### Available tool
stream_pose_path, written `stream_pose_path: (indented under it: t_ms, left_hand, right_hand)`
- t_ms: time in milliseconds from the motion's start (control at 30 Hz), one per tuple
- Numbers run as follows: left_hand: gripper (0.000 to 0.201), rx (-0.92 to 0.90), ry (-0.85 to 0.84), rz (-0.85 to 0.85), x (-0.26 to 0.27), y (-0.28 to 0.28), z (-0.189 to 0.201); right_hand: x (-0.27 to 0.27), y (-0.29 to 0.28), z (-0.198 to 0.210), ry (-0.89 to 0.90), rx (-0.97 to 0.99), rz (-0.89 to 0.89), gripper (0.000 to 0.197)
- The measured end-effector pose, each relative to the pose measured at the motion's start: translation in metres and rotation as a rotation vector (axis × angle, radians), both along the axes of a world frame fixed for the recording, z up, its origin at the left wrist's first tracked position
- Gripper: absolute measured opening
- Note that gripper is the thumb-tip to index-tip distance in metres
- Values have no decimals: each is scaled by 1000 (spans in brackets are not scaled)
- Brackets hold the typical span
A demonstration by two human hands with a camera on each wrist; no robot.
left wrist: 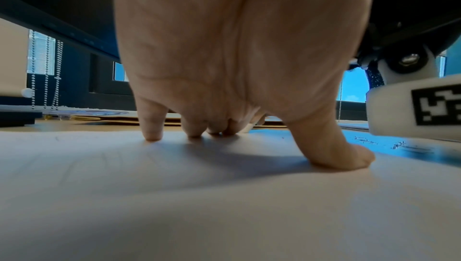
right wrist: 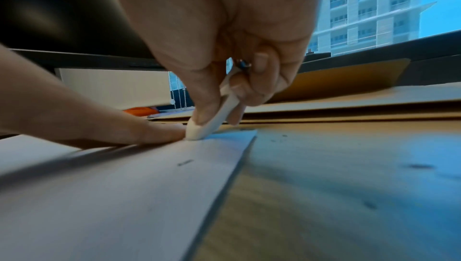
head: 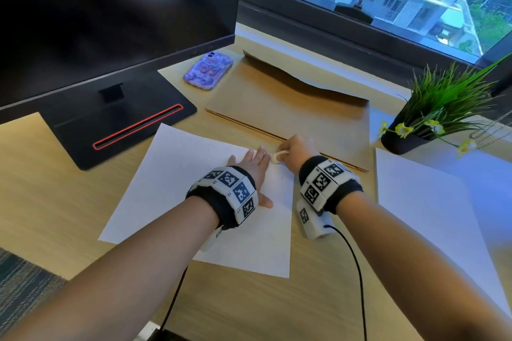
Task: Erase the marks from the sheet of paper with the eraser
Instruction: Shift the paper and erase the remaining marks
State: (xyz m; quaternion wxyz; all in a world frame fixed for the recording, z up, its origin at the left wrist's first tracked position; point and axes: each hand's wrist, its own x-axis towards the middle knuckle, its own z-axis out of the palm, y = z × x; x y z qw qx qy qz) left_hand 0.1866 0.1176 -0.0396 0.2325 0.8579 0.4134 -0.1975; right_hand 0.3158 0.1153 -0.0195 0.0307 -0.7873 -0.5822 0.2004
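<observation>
Sheets (head: pixel 171 196): two; eraser (head: pixel 277 157): one, in right hand (head: pixel 297 151).

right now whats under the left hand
The left hand lies flat on the sheet of paper, fingers spread, pressing it to the desk. Any marks beneath the palm are covered.

A matt white sheet of paper (head: pixel 171 188) is laid on a wood-grain worktop (head: pixel 50 183). The eraser (right wrist: pixel 212 121) looks smooth and rubbery. Matt brown cardboard (head: pixel 291 108) and a glossy phone case (head: pixel 208 70) are seen.
</observation>
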Motion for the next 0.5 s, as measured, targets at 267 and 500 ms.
stream_pose_path:
  t_ms: [267,500]
  left_hand:
    - [112,6,2,6,0,1,-4]
    - [111,30,-12,-18,-3,1,-6]
  right_hand:
    - [-2,-18,-7,-64,-45,138,22]
    - [-6,-5,-11,-76,48,67,26]
